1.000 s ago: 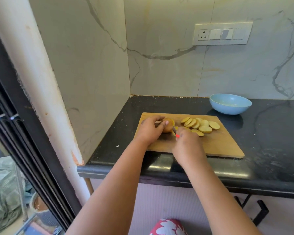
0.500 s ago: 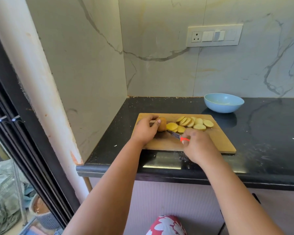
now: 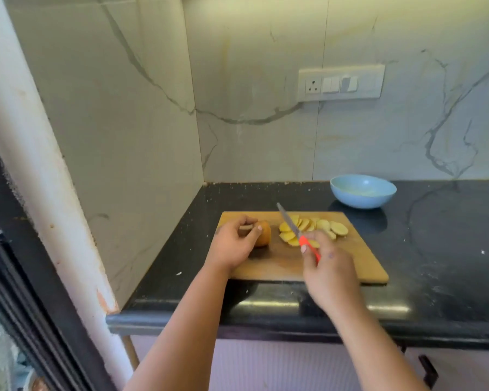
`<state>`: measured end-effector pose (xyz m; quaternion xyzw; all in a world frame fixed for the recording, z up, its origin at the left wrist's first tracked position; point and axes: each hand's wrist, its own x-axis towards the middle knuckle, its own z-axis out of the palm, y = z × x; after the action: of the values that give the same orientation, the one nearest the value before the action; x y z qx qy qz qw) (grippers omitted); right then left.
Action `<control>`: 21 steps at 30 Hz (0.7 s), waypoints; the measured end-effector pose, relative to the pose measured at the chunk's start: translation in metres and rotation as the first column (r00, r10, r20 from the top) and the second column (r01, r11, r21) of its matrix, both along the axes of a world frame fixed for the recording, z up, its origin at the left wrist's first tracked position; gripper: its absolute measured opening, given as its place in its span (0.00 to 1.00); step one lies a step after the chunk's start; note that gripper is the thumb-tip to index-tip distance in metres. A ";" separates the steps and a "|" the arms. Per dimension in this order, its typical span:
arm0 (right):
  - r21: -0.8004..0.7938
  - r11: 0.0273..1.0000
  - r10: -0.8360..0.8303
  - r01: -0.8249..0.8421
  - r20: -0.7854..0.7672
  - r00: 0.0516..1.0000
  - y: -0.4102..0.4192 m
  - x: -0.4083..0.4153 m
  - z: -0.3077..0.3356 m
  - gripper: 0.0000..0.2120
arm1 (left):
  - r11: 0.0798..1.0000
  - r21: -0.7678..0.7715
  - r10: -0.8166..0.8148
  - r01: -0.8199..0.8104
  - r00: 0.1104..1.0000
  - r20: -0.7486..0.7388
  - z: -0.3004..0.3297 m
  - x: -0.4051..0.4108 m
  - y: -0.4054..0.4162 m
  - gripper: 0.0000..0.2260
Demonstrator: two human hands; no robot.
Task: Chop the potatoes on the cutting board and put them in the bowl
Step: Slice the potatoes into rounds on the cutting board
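Observation:
A wooden cutting board (image 3: 359,261) lies on the black counter. On its left end my left hand (image 3: 235,244) grips the uncut brown piece of potato (image 3: 263,237). Several yellow potato slices (image 3: 319,227) lie fanned across the board's far middle. My right hand (image 3: 326,266) holds a knife (image 3: 295,231) by its orange handle, blade raised and pointing away over the slices. A light blue bowl (image 3: 363,191) stands behind the board's right end, apart from it; whether anything is in it I cannot tell.
Marble walls (image 3: 124,131) close the counter at the left and back, with a switch plate (image 3: 341,82) on the back wall. The black counter (image 3: 446,249) stretches to the right of the board. Its front edge runs just below the board.
My right hand has lifted the knife off the board and drawn it right, blade now angled up over the slices. My left hand has shifted the potato piece slightly left.

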<state>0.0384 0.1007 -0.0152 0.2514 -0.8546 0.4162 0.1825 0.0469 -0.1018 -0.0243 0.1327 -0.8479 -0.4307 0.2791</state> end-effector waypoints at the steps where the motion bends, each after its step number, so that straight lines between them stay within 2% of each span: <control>1: 0.026 1.000 0.004 -0.004 0.011 1.000 -0.009 0.001 -0.002 0.08 | 1.000 -0.003 0.001 -0.001 1.000 0.001 0.000 -0.002 0.000 0.06; 7: -0.008 0.998 -0.060 0.060 -0.040 0.997 -0.045 0.005 -0.014 0.08 | 0.999 -0.035 0.011 -0.012 1.000 -0.027 0.000 -0.001 0.002 0.10; 14: 0.015 0.999 -0.027 0.030 -0.146 0.989 -0.048 0.005 -0.022 0.06 | 1.000 -0.030 -0.010 0.009 1.000 -0.027 -0.001 -0.003 -0.002 0.12; 21: -0.006 1.000 -0.023 0.022 -0.181 0.983 -0.045 0.008 -0.023 0.07 | 0.999 -0.049 -0.012 0.011 1.000 -0.019 -0.004 -0.006 -0.004 0.13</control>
<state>0.0461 0.0555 -0.0387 0.2780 -0.8363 0.3915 0.2645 0.0408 -0.1055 -0.0281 0.1167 -0.8561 -0.4129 0.2881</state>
